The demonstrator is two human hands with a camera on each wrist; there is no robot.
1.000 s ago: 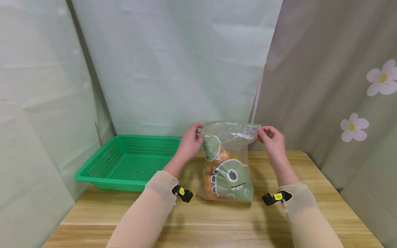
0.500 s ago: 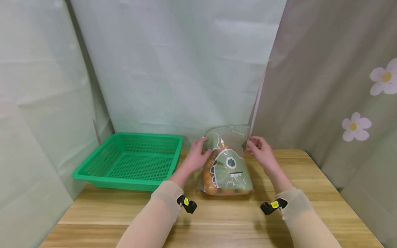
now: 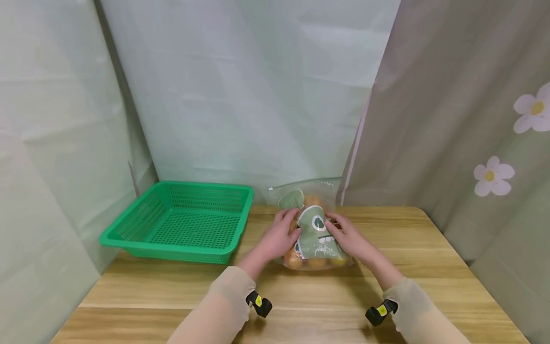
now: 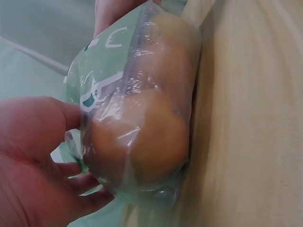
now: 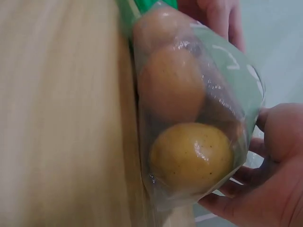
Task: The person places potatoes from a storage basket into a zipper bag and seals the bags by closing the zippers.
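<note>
You see a clear bag (image 3: 315,229) printed with a green cartoon dinosaur, holding orange and yellow-speckled fruit (image 5: 191,158). Left of the bag sits a bright green mesh basket (image 3: 180,222). Under the bag runs a light wood-grain table (image 3: 429,267); right of it hangs a grey curtain (image 3: 451,119) with white, yellow-centred flowers.

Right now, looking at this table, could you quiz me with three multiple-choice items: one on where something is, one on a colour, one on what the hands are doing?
1. Where is the basket relative to the bag?
A. on the left-hand side of it
B. on the right-hand side of it
C. under it

2. What colour is the basket?
A. red
B. green
C. blue

3. What are the left hand and right hand doing?
A. resting flat on the table
B. holding the bag from both sides
C. reaching into the basket

Answers: 1 A, the basket sits on the left hand's side of the bag; 2 B, its mesh is plainly green; 3 B, fingers wrap the bag of orange fruit from either side.
</note>
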